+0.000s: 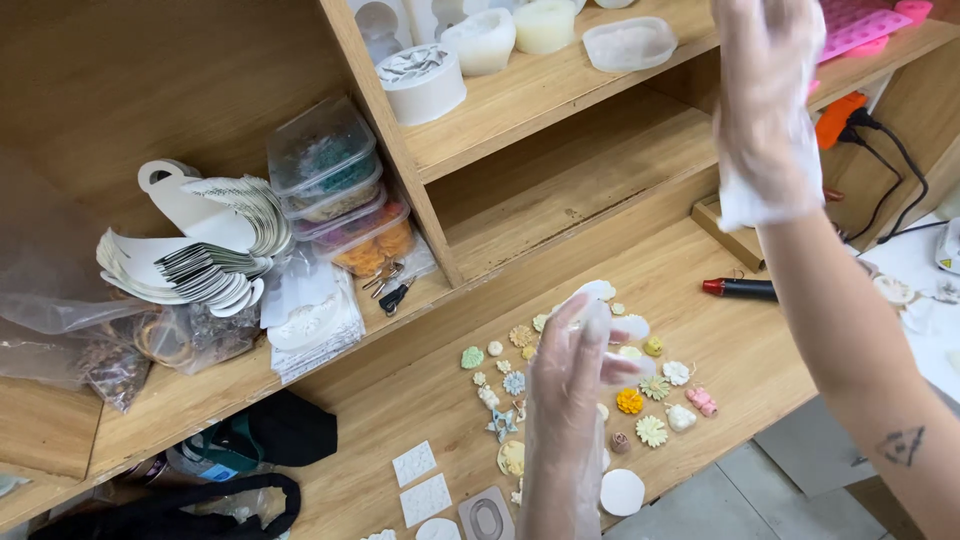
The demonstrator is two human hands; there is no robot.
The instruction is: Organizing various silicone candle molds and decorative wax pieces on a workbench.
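My left hand (572, 390), in a thin clear plastic glove, is raised with its fingers spread above a cluster of small coloured cast flower and shell shapes (640, 402) on the wooden bench (740, 350). It holds nothing. My right hand (765, 100), also in a clear glove, is lifted high in front of the upper shelf (560, 90), fingers up and empty. A round white disc (622, 492) lies near the bench's front edge, just right of my left wrist.
White silicone moulds (425, 82) stand on the upper shelf. Stacked clear boxes (340, 185) and a fan of white card tags (205, 245) sit on the middle shelf. A red-tipped black tool (740, 289) lies on the bench; black cables (890, 170) run at right. Square white moulds (415, 463) lie at the front.
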